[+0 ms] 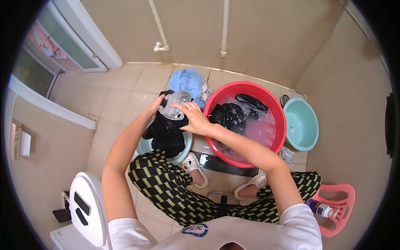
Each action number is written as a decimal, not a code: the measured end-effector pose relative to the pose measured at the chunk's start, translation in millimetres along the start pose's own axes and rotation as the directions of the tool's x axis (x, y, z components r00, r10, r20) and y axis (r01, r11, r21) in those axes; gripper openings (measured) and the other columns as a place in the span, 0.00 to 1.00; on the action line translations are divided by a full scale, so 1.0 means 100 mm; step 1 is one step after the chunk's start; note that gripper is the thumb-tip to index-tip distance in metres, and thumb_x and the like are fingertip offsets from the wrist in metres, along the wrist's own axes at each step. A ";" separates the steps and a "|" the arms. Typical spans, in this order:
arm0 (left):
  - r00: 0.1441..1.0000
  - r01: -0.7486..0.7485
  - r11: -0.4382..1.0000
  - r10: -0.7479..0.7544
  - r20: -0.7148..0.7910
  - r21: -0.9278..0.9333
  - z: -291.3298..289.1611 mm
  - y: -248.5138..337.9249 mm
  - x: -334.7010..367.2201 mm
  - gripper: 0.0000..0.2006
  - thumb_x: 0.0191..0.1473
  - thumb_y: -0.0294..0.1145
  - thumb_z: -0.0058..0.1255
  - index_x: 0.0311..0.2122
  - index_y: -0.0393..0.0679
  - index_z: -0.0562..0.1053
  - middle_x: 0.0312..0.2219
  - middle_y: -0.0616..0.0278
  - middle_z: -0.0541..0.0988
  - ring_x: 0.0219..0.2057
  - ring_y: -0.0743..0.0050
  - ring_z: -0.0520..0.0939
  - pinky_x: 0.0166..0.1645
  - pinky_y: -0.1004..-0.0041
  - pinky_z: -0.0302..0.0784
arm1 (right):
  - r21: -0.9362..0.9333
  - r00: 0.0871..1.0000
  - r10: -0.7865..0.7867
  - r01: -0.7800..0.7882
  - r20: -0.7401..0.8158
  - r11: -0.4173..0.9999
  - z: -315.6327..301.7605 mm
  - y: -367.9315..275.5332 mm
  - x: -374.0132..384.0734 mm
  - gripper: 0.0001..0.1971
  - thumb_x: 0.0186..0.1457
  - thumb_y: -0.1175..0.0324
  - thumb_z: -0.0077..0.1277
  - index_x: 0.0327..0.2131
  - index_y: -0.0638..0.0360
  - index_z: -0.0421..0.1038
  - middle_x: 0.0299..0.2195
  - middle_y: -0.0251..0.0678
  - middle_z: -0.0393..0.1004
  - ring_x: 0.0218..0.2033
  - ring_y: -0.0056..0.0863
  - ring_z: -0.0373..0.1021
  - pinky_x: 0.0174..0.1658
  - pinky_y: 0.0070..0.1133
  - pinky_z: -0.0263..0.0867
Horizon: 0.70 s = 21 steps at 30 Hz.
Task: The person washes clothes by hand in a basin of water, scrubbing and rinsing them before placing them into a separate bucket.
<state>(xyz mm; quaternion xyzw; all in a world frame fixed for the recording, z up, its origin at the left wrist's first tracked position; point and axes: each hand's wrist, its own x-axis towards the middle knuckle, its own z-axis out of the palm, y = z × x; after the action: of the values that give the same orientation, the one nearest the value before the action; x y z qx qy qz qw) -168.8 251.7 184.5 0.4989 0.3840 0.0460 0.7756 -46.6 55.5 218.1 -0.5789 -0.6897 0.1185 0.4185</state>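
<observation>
A black garment [164, 134] with a grey ribbed band [176, 104] hangs between my hands, above a pale blue basin [186, 153]. My left hand [156, 107] grips its left side; cloth hides most of those fingers. On the right side, my right hand [195, 117] has its fingers over the grey band and its thumb lower, around the garment's edge. The garment's lower part droops into the basin. Right of my hands stands a large red tub [281, 121], where dark wet clothes [230, 118] lie in cloudy, foamy water [261, 132].
Blue clothes [186, 83] lie on the tiles beyond my hands. An aqua basin [309, 125] stands right of the tub, with a black drain grate [225, 163] before it. A pink plastic stool [348, 200] holds a bottle [323, 209]. At left is a white toilet lid [88, 189].
</observation>
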 end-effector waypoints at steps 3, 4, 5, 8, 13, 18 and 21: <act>0.983 0.111 0.994 -0.111 -0.143 -0.008 -0.49 -0.18 -0.17 0.22 0.50 0.46 0.36 0.42 0.39 0.71 0.37 0.56 0.77 0.37 0.66 0.77 0.44 0.70 0.72 | 0.127 1.000 0.027 -0.028 0.013 0.992 0.47 0.10 0.13 0.41 0.30 0.73 0.61 0.54 0.47 0.56 0.42 0.42 0.64 0.46 0.43 0.59 0.52 0.30 0.54; 0.990 0.080 0.996 -0.085 -0.114 -0.041 -0.75 -0.30 -0.10 0.22 0.48 0.46 0.38 0.40 0.39 0.71 0.35 0.56 0.77 0.34 0.67 0.77 0.42 0.70 0.72 | 0.175 0.999 0.033 -0.036 0.021 0.984 0.62 0.10 0.18 0.41 0.30 0.73 0.61 0.54 0.47 0.56 0.43 0.43 0.64 0.46 0.43 0.60 0.52 0.30 0.55; 0.983 0.084 0.996 -0.088 -0.160 -0.029 -0.97 -0.44 -0.09 0.23 0.48 0.47 0.38 0.42 0.40 0.71 0.37 0.56 0.77 0.36 0.66 0.77 0.44 0.70 0.72 | 0.209 0.996 0.058 -0.071 0.064 0.975 0.75 0.09 0.20 0.42 0.31 0.74 0.62 0.55 0.50 0.54 0.44 0.44 0.63 0.47 0.44 0.60 0.51 0.30 0.56; 0.969 0.075 0.993 -0.093 -0.229 -0.089 -1.37 -0.78 -0.07 0.22 0.50 0.47 0.36 0.42 0.41 0.71 0.38 0.56 0.77 0.36 0.67 0.77 0.45 0.70 0.71 | 0.260 0.989 0.130 -0.143 0.069 0.955 1.14 0.21 0.21 0.42 0.32 0.73 0.62 0.55 0.53 0.53 0.44 0.44 0.63 0.47 0.44 0.60 0.52 0.30 0.57; 0.922 -0.082 0.966 -0.021 -0.387 -0.246 -1.32 -1.30 0.00 0.21 0.52 0.44 0.43 0.45 0.37 0.68 0.38 0.55 0.75 0.37 0.65 0.76 0.46 0.67 0.69 | -0.004 0.898 0.414 -0.418 0.152 0.908 1.67 0.83 -0.05 0.52 0.30 0.61 0.67 0.59 0.54 0.45 0.47 0.53 0.60 0.51 0.45 0.58 0.53 0.30 0.56; 0.828 -0.146 0.980 0.047 -0.558 -0.135 -1.72 -2.00 0.01 0.23 0.54 0.45 0.43 0.51 0.40 0.65 0.46 0.54 0.70 0.47 0.63 0.70 0.52 0.67 0.64 | 0.029 0.752 0.606 -0.633 0.261 0.773 2.11 0.94 -0.15 0.53 0.31 0.61 0.65 0.58 0.66 0.41 0.49 0.57 0.59 0.51 0.47 0.59 0.54 0.30 0.55; 0.754 0.097 0.958 0.107 -0.648 0.271 -1.70 -2.18 0.08 0.25 0.53 0.47 0.43 0.51 0.40 0.65 0.49 0.51 0.68 0.49 0.58 0.69 0.53 0.65 0.63 | 0.132 0.688 0.656 -0.714 0.310 0.687 2.21 1.10 -0.34 0.46 0.36 0.65 0.61 0.57 0.66 0.44 0.49 0.56 0.60 0.50 0.47 0.60 0.54 0.29 0.55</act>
<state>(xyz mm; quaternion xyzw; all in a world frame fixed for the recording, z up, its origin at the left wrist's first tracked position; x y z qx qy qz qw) -340.0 272.1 -30.9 0.5593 0.6325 0.1634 0.5103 -128.1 129.3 -6.1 -0.7214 -0.4459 0.4189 0.3245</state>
